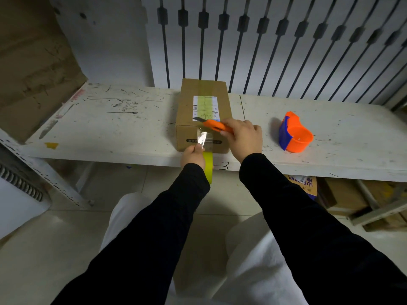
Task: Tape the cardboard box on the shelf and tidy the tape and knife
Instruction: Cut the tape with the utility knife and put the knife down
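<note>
Cardboard box (203, 115) mid-shelf (110, 119), light, stiff. Left hand (193, 156) pinches thin, sticky tape strip (203, 139) at box front, yellow roll (208, 167) below. Right hand (243, 137) grips orange knife (217, 125) by handle, blade over box edge. Dispenser (294, 134) right of box.

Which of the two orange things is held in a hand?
The orange utility knife, gripped by the right hand over the cardboard box. The orange and blue tape dispenser stands alone on the shelf, untouched.
</note>
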Action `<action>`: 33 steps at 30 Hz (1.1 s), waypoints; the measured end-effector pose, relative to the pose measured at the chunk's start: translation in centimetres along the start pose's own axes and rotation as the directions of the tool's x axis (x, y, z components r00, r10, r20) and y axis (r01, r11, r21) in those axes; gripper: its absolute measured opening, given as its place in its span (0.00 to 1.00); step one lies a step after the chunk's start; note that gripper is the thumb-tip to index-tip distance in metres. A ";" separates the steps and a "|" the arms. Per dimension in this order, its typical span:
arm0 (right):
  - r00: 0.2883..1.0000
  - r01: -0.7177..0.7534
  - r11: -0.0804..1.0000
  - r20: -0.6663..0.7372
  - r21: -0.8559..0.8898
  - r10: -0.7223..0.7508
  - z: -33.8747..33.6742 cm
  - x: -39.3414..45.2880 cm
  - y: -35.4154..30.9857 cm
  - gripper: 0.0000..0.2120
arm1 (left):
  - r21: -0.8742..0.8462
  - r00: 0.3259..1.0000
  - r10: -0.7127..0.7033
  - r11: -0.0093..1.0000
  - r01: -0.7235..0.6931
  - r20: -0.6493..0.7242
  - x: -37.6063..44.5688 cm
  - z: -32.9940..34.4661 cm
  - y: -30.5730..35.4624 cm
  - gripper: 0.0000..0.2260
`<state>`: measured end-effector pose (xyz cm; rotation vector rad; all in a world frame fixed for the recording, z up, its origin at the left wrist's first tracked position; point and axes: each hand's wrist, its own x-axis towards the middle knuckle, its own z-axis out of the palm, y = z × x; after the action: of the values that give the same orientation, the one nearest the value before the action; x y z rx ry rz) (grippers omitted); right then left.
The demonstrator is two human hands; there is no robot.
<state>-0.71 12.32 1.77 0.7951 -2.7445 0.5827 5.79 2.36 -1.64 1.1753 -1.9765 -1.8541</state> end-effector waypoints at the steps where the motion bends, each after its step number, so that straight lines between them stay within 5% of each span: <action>1: 1.000 0.004 1.000 0.003 -0.028 -0.004 0.0 -0.2 0.1 0.13 | 0.006 1.000 -0.003 1.000 0.003 0.000 0.0 -0.1 0.0 0.18; 33: 0.999 -0.009 0.959 0.046 -0.284 0.023 0.2 -1.0 -0.6 0.14 | -0.013 0.997 -0.077 0.997 0.077 0.002 0.5 -0.3 1.1 0.12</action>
<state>0.39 12.23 1.47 0.7261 -2.7921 0.1649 5.16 1.70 -0.78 1.2636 -1.9436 -1.9020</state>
